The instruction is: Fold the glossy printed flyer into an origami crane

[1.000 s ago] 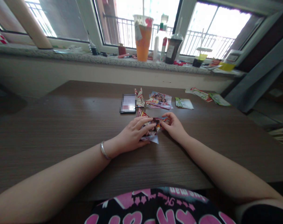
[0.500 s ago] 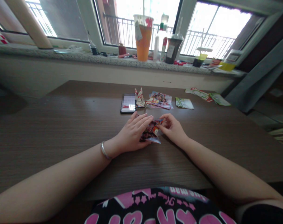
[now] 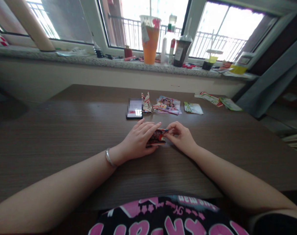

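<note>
A colourful folded sheet of printed paper [image 3: 157,137] lies on the table between my two hands. My left hand [image 3: 140,137] rests over its left part, fingers stretched along the top and thumb at the near edge, holding it in place. With thumb and forefinger, my right hand [image 3: 180,134] pinches the paper's right corner. The part beneath my left palm is hidden. Just beyond my hands stand a phone [image 3: 134,112] with a lit screen and a folded paper piece [image 3: 147,104] with upright points.
Behind my right hand lie a stack of printed sheets [image 3: 171,105], a pile of greenish papers [image 3: 193,108] and further leaflets [image 3: 209,99]. The windowsill [image 3: 74,58] carries an orange drink cup [image 3: 150,42], a dark cup [image 3: 181,52], bottles and small items.
The paper's near right flap, which stuck out towards me, is now folded in, and the visible paper is smaller. My right hand has shifted slightly left and down with the corner.
</note>
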